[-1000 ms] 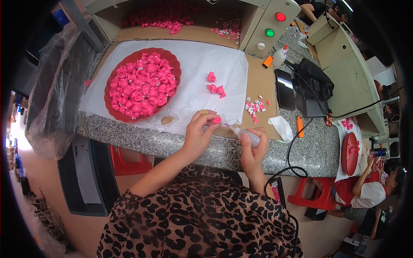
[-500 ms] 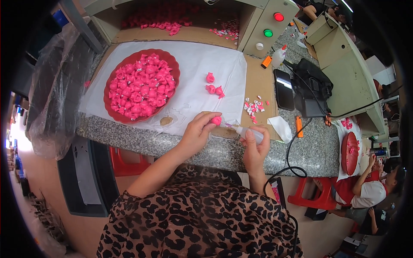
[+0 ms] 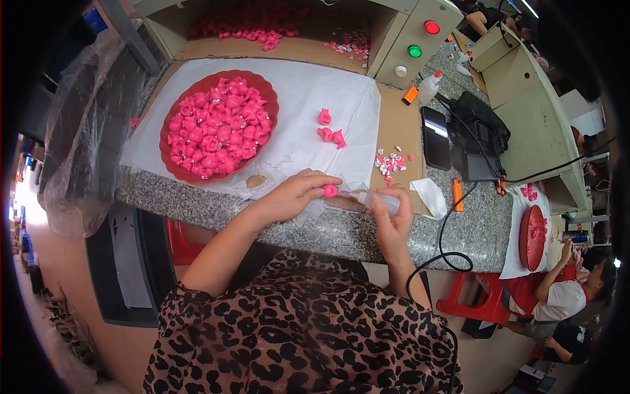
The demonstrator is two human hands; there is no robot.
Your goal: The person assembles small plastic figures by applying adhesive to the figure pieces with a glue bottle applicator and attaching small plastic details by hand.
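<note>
Between the fingertips of my left hand (image 3: 298, 194) is a small pink plastic figure piece (image 3: 330, 191). My right hand (image 3: 392, 220) grips a translucent squeeze bottle (image 3: 382, 203), its thin nozzle pointing left at the pink piece. Whether the tip touches the piece is too small to tell. Beyond my hands, a few loose pink pieces (image 3: 332, 136) lie on the white paper sheet (image 3: 298, 85). A scalloped red bowl (image 3: 273, 98) heaped with pink pieces stands to the left. Small white and pink parts (image 3: 390, 162) are scattered right of the paper.
At the right lie a black phone (image 3: 435, 139), a black bag (image 3: 478, 128), an orange lighter (image 3: 457, 195) and a white-bodied bottle (image 3: 430, 86). A black cable (image 3: 441, 246) hangs over the counter edge. A grey cabinet (image 3: 413, 39) stands behind. Another person (image 3: 564, 289) sits at far right.
My left hand has turned flatter, its forearm swinging left, and the pink piece sits slightly lower. The bottle stays in my right hand, nearly in place. The view has shifted a little.
</note>
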